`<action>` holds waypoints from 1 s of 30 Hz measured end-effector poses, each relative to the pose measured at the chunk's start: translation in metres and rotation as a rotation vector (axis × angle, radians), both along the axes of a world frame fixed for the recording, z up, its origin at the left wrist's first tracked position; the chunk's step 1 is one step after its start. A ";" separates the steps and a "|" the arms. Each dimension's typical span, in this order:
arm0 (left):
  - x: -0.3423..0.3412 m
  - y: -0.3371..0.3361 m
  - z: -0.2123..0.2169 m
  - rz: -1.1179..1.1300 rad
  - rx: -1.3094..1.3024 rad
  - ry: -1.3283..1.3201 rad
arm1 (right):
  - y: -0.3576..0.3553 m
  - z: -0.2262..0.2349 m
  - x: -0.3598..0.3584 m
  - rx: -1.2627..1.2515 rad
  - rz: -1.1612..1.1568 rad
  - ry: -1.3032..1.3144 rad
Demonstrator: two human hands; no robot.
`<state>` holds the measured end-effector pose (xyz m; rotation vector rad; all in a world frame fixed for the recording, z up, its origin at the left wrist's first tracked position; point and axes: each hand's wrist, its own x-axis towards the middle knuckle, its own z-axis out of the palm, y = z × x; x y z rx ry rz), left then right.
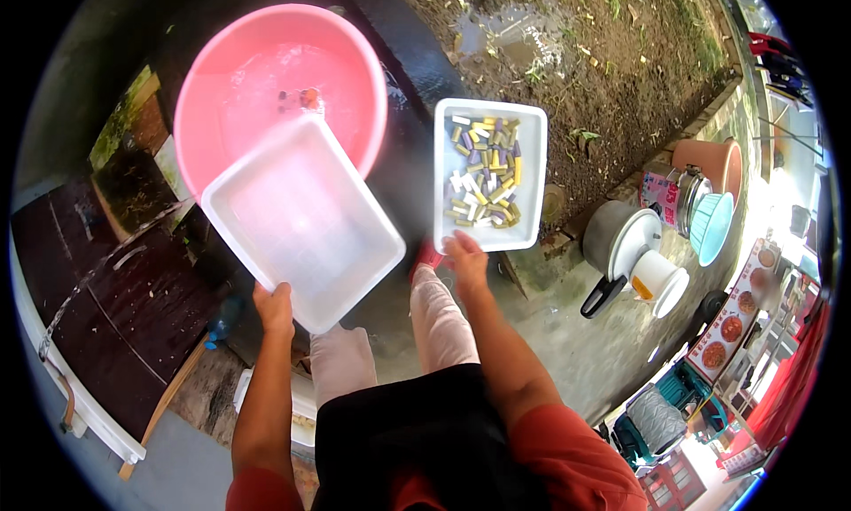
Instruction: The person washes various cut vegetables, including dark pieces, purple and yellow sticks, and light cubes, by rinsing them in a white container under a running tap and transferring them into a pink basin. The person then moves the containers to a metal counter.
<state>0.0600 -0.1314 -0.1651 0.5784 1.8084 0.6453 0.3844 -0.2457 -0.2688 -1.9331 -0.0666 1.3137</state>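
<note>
My left hand (pixel 274 309) grips the near left edge of a white rectangular plastic tray (pixel 306 223). That tray is tilted over the near rim of a large pink basin (pixel 199 112), with nothing seen inside it. Water and a few small dark and orange bits show in the basin. To the right, my right hand (pixel 464 261) has its fingers on the near rim of a second white tray (pixel 534 192). Short cut sticks (pixel 486 170) in yellow, white, olive and purple lie spread in it. What supports this second tray cannot be made out.
Bare soil with a puddle (pixel 510 32) lies beyond the second tray. On the concrete at right stand a lidded pot (pixel 612 232), a white bucket (pixel 654 276), a turquoise basin (pixel 712 227) and a terracotta-coloured tub (pixel 722 161). Dark brown boards (pixel 115 307) are at left, beside a plastic bottle (pixel 226 318).
</note>
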 end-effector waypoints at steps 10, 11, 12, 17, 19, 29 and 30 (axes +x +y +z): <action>0.097 -0.013 -0.055 -0.250 0.150 0.252 | 0.107 -0.076 0.199 -0.110 0.583 -0.930; 0.103 -0.016 -0.060 -0.344 0.202 0.333 | 0.109 -0.078 0.207 -0.040 0.551 -1.124; 0.107 -0.023 -0.061 -0.428 0.247 0.424 | 0.115 -0.061 0.204 -0.105 0.508 -1.222; 0.159 -0.010 -0.080 -0.472 0.191 0.355 | 0.016 -0.096 0.243 -0.132 0.139 -0.518; 0.165 -0.004 -0.079 -0.536 0.205 0.381 | 0.011 -0.092 0.250 -0.251 0.253 -0.379; 0.140 0.018 -0.051 -0.433 0.263 0.108 | 0.025 0.119 0.194 -0.049 -0.069 -0.355; 0.142 0.023 -0.046 -0.389 0.246 0.038 | 0.031 0.141 0.184 -0.006 -0.119 -0.368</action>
